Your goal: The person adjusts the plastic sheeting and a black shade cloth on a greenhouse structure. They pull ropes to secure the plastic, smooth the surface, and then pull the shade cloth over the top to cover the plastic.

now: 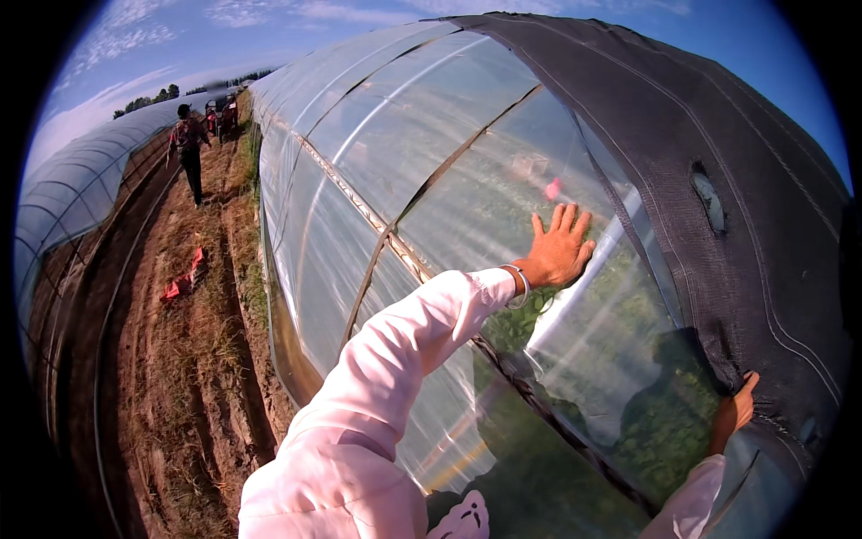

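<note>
My left hand (560, 250) lies flat with its fingers spread on the clear plastic film (451, 222) of a greenhouse tunnel, beside a pale hoop pipe (586, 269). A metal bangle circles that wrist. Lower right, my right hand (737, 408) grips the edge of a dark shade cloth (714, 135) that drapes over the tunnel's right part. The cloth has a torn hole (708, 199) through which film shows. Dark straps (431, 180) cross the film. Green plants appear blurred behind it, and a shadow falls on the film between my hands.
A person (188, 151) stands on the dirt path to the left, near a red vehicle (222, 116). A red cloth or bag (182, 279) lies on the dry grass. Another plastic tunnel (74, 188) runs along the far left, with a thin hose (111, 303) beside it.
</note>
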Motion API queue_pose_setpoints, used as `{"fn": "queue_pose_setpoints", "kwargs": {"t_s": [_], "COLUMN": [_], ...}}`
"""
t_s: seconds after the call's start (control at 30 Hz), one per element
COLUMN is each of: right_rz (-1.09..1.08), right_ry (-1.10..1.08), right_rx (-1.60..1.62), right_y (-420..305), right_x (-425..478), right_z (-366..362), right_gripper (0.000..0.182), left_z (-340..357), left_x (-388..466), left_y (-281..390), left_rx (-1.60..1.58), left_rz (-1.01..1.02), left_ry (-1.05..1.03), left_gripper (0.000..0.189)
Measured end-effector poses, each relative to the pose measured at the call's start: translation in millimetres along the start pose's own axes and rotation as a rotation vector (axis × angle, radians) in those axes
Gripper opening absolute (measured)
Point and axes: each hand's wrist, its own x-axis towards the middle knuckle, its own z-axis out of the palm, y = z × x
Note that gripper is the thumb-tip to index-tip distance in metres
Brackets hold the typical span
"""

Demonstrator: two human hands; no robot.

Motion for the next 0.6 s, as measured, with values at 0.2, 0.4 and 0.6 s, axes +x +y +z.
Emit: {"fn": "queue_pose_setpoints", "kwargs": {"t_s": [0.2, 0.4, 0.6], "right_rz": [0.031, -0.035, -0.015], "right_ry": [-0.034, 0.015, -0.071], "right_rx": [0.048, 0.105, 0.109], "right_y": [-16.0, -10.3, -14.2], "right_x": [-6.8, -6.7, -3.7], "right_z": [-9.0, -11.8, -16.1], "right_gripper": [0.052, 0.049, 0.045], "left_z": [-4.7, -8.6, -9.1], "left_x": [-3.6, -6.2, -7.0], "left_y": [11.9, 50.2, 97.4], "left_rx": [-0.046, -0.023, 0.136], "left_rz": [-0.081, -0.048, 0.001], "left_ry": [-0.014, -0.002, -0.115], "left_gripper": [0.052, 0.053, 0.062]}}
